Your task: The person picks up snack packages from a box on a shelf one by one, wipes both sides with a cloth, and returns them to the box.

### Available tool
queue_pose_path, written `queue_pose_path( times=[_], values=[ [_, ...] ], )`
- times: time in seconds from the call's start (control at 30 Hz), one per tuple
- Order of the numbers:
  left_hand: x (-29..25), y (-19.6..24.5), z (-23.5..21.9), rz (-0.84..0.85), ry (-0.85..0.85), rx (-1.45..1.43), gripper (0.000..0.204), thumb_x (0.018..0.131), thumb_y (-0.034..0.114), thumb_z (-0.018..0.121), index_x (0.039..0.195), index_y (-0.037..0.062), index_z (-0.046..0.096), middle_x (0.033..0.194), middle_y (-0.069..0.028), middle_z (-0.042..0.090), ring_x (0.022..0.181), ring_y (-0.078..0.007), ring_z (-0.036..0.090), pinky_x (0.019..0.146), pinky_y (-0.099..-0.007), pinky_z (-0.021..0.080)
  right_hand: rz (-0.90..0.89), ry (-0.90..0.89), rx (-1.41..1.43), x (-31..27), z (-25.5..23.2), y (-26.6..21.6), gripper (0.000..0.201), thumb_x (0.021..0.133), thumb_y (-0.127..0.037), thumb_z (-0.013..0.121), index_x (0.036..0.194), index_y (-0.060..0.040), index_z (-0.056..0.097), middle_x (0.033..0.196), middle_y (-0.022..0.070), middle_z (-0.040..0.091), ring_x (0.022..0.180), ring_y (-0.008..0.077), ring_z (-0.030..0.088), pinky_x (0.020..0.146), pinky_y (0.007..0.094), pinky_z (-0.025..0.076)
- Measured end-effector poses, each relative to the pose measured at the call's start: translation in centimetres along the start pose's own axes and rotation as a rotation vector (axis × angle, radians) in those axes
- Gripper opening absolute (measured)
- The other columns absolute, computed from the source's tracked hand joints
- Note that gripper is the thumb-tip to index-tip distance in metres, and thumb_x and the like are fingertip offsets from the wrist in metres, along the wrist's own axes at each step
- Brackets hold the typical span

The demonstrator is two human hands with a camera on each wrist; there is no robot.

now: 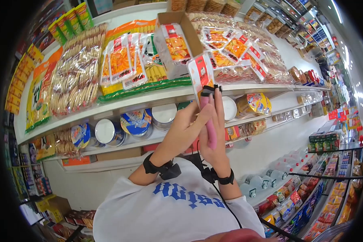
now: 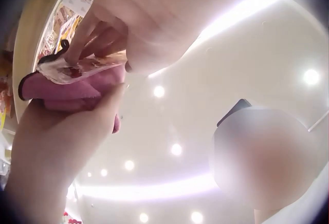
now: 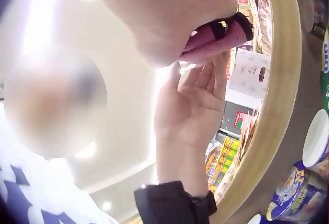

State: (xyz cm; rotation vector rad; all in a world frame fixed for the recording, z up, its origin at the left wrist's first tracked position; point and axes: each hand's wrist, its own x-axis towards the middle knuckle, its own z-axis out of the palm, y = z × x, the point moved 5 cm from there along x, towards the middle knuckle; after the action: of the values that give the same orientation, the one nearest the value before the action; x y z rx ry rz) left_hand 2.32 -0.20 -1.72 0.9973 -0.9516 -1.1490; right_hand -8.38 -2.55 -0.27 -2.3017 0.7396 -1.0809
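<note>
A flat snack packet (image 1: 199, 72), white and red with an orange food picture, stands up between the two hands in front of the shelf. My left hand (image 1: 180, 127) pinches it with the fingers, seen close in the left wrist view. My right hand (image 1: 218, 141) holds a folded pink cloth (image 1: 211, 137) with black edging, which lies against the packet's back. In the right wrist view the left fingers reach up to the pink cloth (image 3: 216, 47). Part of the packet is hidden behind the fingers.
An open carton (image 1: 195, 34) with similar packets stands on the upper shelf. Loose packets (image 1: 123, 58) lie on both sides of it over bagged biscuits (image 1: 78, 66). Below the shelf edge (image 1: 149, 99) are round tubs (image 1: 105, 131). Large bottles (image 1: 266, 181) stand at the right.
</note>
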Motion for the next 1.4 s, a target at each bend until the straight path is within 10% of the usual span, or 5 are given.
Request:
queue_pose_path(
  times=[0.2,0.63,0.8,1.03,1.4],
  values=[
    [0.2,0.0,-1.8,0.105,0.174,0.223,0.035,0.107,0.025,0.047,0.095,-0.0069,0.058,0.085,-0.0063,0.058,0.076,-0.0102,0.046,0.067,-0.0285,0.043,0.749,0.055,0.823,-2.7,-0.3,4.6,0.052,0.105,-0.018,0.052,0.149,0.0038,0.037,0.137,0.0052,0.056,0.118,0.0073,0.053,0.098,0.0251,0.045],
    [5.1,3.4,-5.3,0.425,0.416,0.569,0.031,0.104,0.019,0.05,0.117,-0.005,0.064,0.116,-0.0145,0.067,0.109,-0.0233,0.063,0.098,-0.0353,0.046,0.434,0.218,0.836,8.8,-4.1,14.0,0.033,0.101,-0.035,0.06,0.113,-0.004,0.062,0.058,-0.0065,0.055,0.038,0.0033,0.041,0.038,0.0205,0.03],
    [12.1,5.6,-8.8,0.595,0.391,1.211,0.031,0.096,0.012,0.059,0.122,-0.0042,0.062,0.125,-0.0206,0.062,0.12,-0.0331,0.057,0.105,-0.0401,0.042,0.545,0.176,0.98,2.5,0.0,16.1,0.05,0.101,-0.034,0.06,0.137,-0.0002,0.054,0.121,0.0028,0.065,0.107,0.0079,0.06,0.092,0.0243,0.048],
    [18.1,3.1,-10.4,0.258,0.162,1.827,0.101,0.07,0.045,0.084,0.147,-0.003,0.037,0.154,-0.0223,0.036,0.145,-0.0361,0.03,0.12,-0.0558,0.018,0.636,0.187,0.971,-4.1,-2.9,13.0,0.045,0.103,-0.03,0.056,0.139,-0.0033,0.054,0.123,0.0015,0.065,0.11,0.0097,0.06,0.097,0.0254,0.047],
    [19.5,1.2,-10.1,0.151,0.081,1.882,0.094,0.059,0.036,0.09,0.14,0.0064,0.051,0.132,-0.0151,0.061,0.132,-0.0332,0.048,0.118,-0.0597,0.017,0.677,0.313,0.97,-7.9,-4.8,11.8,0.044,0.103,-0.032,0.056,0.134,-0.0012,0.057,0.12,0.0009,0.065,0.106,0.0078,0.06,0.094,0.0244,0.048]
  ],
)
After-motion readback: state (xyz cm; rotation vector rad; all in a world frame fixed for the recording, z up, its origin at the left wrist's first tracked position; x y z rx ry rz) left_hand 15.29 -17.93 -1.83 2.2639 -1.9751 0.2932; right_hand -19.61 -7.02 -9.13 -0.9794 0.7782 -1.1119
